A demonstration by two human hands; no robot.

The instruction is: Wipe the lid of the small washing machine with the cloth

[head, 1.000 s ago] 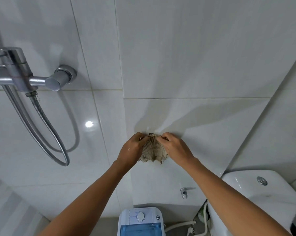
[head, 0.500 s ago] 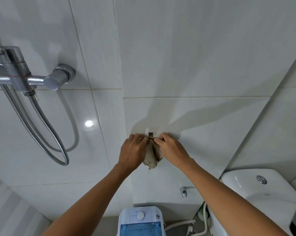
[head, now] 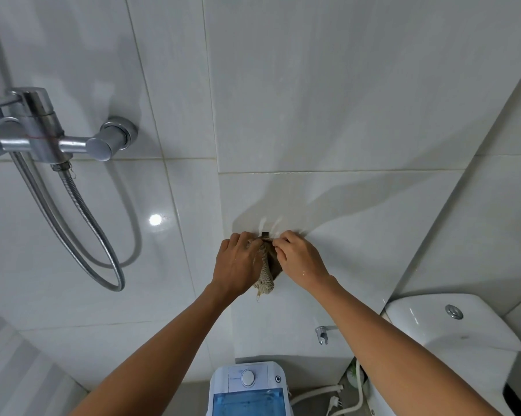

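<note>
A beige woven cloth [head: 265,273] hangs from a small dark hook [head: 265,234] on the white tiled wall. My left hand [head: 237,265] grips its left upper edge and covers part of it. My right hand [head: 301,258] pinches the cloth's top just right of the hook. The small washing machine [head: 248,388] stands below at the bottom edge, white with a round dial and a blue see-through lid [head: 248,402]; only its top shows.
A chrome shower mixer [head: 46,136] with a looped metal hose [head: 103,253] sticks out of the wall at left. A white toilet cistern [head: 451,322] stands at the right. A small wall tap [head: 322,333] and white hoses [head: 322,394] sit beside the machine.
The cloth was spread wider between my hands; now it is bunched narrow under the hook. My left hand has closed in over it. The view has shifted slightly.
</note>
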